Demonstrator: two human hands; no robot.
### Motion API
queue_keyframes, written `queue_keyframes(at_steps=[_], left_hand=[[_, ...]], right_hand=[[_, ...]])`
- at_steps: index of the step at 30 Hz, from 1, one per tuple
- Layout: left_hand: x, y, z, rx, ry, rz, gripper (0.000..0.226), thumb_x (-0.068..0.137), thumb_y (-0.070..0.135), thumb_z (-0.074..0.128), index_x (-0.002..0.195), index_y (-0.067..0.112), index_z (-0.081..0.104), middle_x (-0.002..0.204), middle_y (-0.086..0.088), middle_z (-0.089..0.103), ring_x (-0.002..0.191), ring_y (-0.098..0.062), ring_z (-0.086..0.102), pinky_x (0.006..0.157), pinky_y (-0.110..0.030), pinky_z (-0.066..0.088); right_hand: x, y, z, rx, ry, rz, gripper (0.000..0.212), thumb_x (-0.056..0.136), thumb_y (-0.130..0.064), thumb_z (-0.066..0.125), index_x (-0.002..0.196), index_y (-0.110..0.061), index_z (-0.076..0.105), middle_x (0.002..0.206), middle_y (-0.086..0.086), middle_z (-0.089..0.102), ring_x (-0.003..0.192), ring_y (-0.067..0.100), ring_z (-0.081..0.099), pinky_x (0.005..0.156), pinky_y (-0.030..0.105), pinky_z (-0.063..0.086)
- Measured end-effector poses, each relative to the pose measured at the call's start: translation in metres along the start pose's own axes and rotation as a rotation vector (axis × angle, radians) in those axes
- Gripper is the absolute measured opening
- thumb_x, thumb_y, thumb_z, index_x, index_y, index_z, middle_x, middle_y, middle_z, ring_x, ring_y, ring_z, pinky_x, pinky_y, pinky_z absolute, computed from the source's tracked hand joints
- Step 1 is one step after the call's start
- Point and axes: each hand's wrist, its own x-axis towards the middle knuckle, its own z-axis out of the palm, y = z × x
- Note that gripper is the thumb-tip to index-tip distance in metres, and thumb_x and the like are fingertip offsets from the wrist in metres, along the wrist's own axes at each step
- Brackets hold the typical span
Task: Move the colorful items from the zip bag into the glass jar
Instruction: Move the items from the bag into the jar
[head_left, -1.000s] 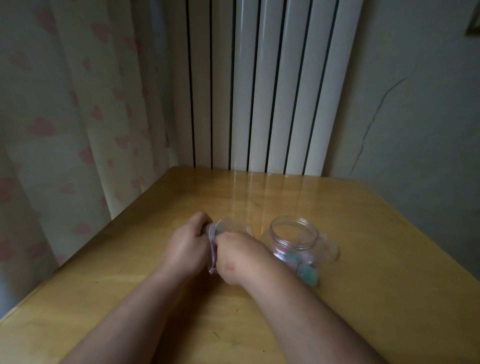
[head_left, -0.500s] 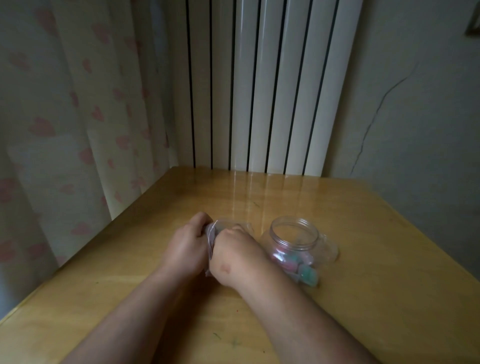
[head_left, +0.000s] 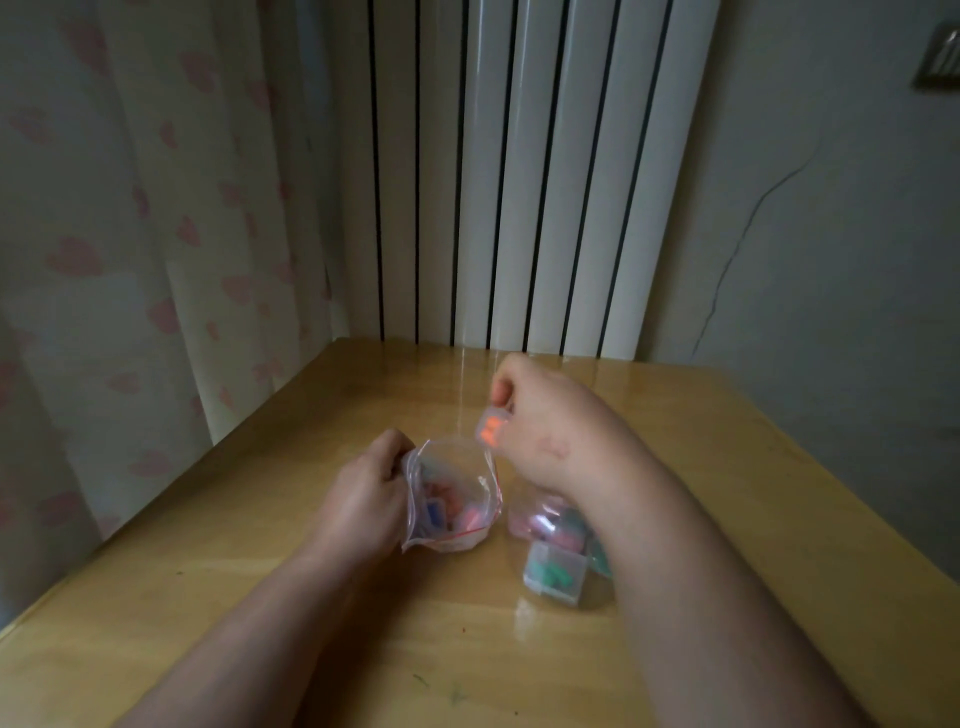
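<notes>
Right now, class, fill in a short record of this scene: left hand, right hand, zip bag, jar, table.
left hand: grips the left edge of the zip bag, holding its mouth open
right hand: raised above the bag, pinches a small clear case holding orange pieces
zip bag: stands on the table, colorful items inside
glass jar: right of the bag, partly hidden under the right forearm; pink and teal items inside
table: wooden, bears bag and jar
</notes>
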Motion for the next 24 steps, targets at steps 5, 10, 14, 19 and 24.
queue_keyframes(at_steps=[5, 10, 14, 19, 24], left_hand=[[-0.002, 0.004, -0.001, -0.013, -0.014, -0.018, 0.02, 0.097, 0.013, 0.048, 0.081, 0.024, 0.052, 0.079, 0.008, 0.061, 0.069, -0.006, 0.057, 0.05, -0.024, 0.039], [-0.003, 0.005, 0.0, -0.027, -0.012, -0.022, 0.015, 0.095, 0.01, 0.048, 0.087, 0.02, 0.055, 0.081, 0.002, 0.063, 0.071, -0.01, 0.057, 0.055, -0.028, 0.044], [-0.003, 0.006, 0.0, -0.018, -0.001, -0.02, 0.014, 0.094, 0.01, 0.048, 0.087, 0.019, 0.056, 0.078, 0.007, 0.06, 0.07, -0.007, 0.056, 0.057, -0.029, 0.043], [-0.002, 0.004, 0.001, -0.015, -0.001, -0.028, 0.014, 0.097, 0.013, 0.047, 0.091, 0.022, 0.057, 0.08, 0.013, 0.058, 0.073, -0.006, 0.055, 0.058, -0.029, 0.046], [-0.002, 0.004, 0.001, -0.047, 0.012, -0.023, 0.015, 0.096, 0.013, 0.049, 0.085, 0.021, 0.056, 0.078, 0.007, 0.061, 0.069, -0.004, 0.055, 0.053, -0.026, 0.042]], right_hand=[[0.009, 0.024, -0.021, -0.031, -0.005, 0.156, 0.013, 0.074, -0.014, 0.071, 0.087, -0.012, 0.074, 0.093, 0.007, 0.071, 0.086, 0.024, 0.066, 0.078, 0.034, 0.056], [0.008, 0.031, -0.03, -0.015, -0.02, 0.225, 0.011, 0.061, -0.004, 0.067, 0.062, -0.011, 0.075, 0.081, 0.008, 0.074, 0.078, 0.027, 0.07, 0.069, 0.035, 0.059], [0.009, 0.034, -0.031, -0.071, -0.098, 0.238, 0.014, 0.062, -0.003, 0.069, 0.071, -0.01, 0.078, 0.086, 0.009, 0.075, 0.083, 0.026, 0.07, 0.073, 0.036, 0.06], [0.013, 0.034, -0.022, -0.079, -0.009, 0.147, 0.017, 0.079, -0.007, 0.063, 0.077, -0.018, 0.076, 0.095, 0.002, 0.073, 0.088, 0.02, 0.067, 0.08, 0.027, 0.055], [0.0, -0.002, 0.002, 0.088, -0.2, -0.006, 0.03, 0.09, -0.004, 0.058, 0.077, -0.029, 0.069, 0.088, -0.005, 0.068, 0.09, 0.017, 0.066, 0.083, 0.032, 0.054]])
